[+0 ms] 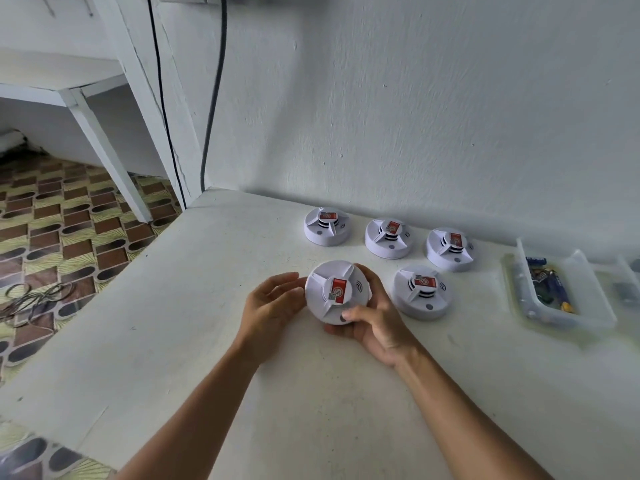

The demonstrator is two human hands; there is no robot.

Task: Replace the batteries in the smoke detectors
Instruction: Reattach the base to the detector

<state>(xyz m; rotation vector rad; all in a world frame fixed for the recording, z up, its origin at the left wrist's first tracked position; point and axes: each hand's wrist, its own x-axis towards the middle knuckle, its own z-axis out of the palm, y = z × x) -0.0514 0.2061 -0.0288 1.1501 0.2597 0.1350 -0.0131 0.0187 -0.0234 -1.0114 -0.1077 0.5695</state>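
The right hand [375, 322] grasps the smoke detector [336, 292] above the desk [214, 306]; the left hand [268, 303], released, touches its side. Uneven twisting could make it slip and fall.

honestly nothing's readable here, the red-and-white sticker [337, 290] on top of each smoke detector [333, 295] just shows a blurry round logo, and the print on the blue batteries [558, 289] is too smeared.

Both forearms reach forward; left hand [268, 303] curled loosely, right hand [375, 323] cupped, gripping.
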